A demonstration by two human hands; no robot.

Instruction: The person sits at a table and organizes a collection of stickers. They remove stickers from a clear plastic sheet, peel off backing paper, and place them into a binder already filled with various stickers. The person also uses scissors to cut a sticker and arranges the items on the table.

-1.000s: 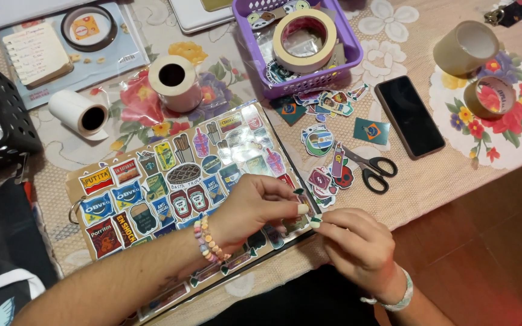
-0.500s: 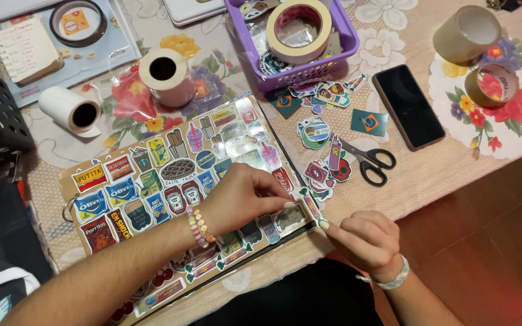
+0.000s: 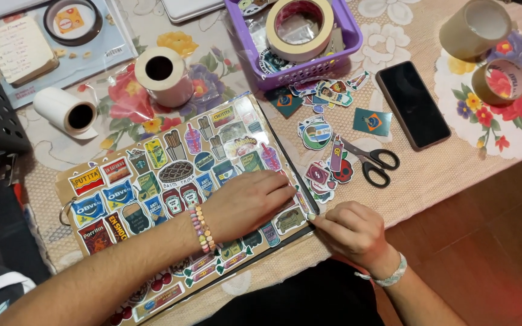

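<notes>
Table [image 3: 454,175], lace cloth over floral print: carries everything listed below; its near edge runs diagonally past the right hand

Sticker board [image 3: 170,181], large brown card crowded with food and drink stickers: lies tilted, long axis running from lower left up to upper right, ring binder hardware at its left end. Its lower right edge is the working spot, and both hands meet there

Left hand [image 3: 246,205], beaded bracelet on the wrist: laid flat and palm down on the board's right part, fingers stretched toward that edge, holding nothing, pressing. Stickers beneath it are hidden

Right hand [image 3: 351,229], pale wristband: just off the board's lower right edge, fingers curled narrow, thumb and forefinger pinched at the rim. It is the nearer hand to the edge; the board lies to its left. Whether something thin sits in the pinch cannot be made out

Purple basket [image 3: 345,57] with tape roll [image 3: 300,27]: beyond the board, partly cut off at top

Phone [image 3: 412,102], scissors [image 3: 373,163], loose stickers [image 3: 324,175]: right of the board, apart from both hands
</notes>
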